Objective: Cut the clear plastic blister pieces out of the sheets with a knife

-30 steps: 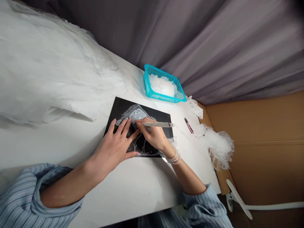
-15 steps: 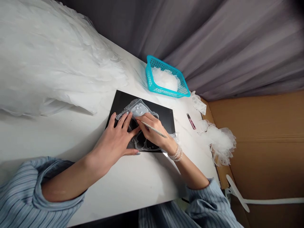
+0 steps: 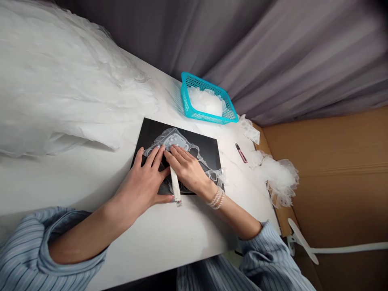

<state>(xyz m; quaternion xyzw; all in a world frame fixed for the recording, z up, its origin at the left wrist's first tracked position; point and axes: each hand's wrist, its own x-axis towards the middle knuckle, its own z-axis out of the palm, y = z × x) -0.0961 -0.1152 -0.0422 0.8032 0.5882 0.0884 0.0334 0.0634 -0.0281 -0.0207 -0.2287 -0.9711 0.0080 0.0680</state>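
A black mat point(image 3: 209, 151) lies on the white table point(image 3: 169, 238) with a piece of sheer white lace point(image 3: 174, 139) spread over it. My left hand point(image 3: 142, 184) rests flat on the lace with its fingers stretched out, holding it down. My right hand point(image 3: 188, 169) lies beside it, fingers closed round a thin white stick-like tool point(image 3: 175, 186). The tool's tip is under my fingers at the lace and its free end points back toward me, past the mat's near edge.
A turquoise basket point(image 3: 188, 107) of white lace pieces stands at the table's far edge. Small pink snips point(image 3: 241, 152) and a heap of white tulle point(image 3: 277, 176) lie to the right. A large white gown point(image 3: 60, 97) covers the left. Grey curtain and cardboard stand behind.
The tool in my right hand has swung round: its free end pointed right, and now points back toward me. My left hand has stayed flat on the lace.
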